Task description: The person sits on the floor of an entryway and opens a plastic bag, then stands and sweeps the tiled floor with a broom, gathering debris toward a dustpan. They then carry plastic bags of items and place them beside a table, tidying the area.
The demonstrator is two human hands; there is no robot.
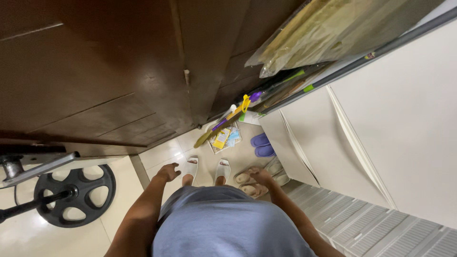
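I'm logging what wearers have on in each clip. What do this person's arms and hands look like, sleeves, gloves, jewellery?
Both arms are bare right up to the picture's lower edge, with no sleeves in view. The left hand and right hand wear no gloves. No watch, ring or band can be made out at this size.

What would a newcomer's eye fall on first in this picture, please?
Probably the black round weight plate on a bar at lower left on the pale tiled floor. Next, the dark brown wooden door above it, and the purple slippers beside the white panelled wall.

tight gap btwn door (95, 85) & cabinet (381, 123)
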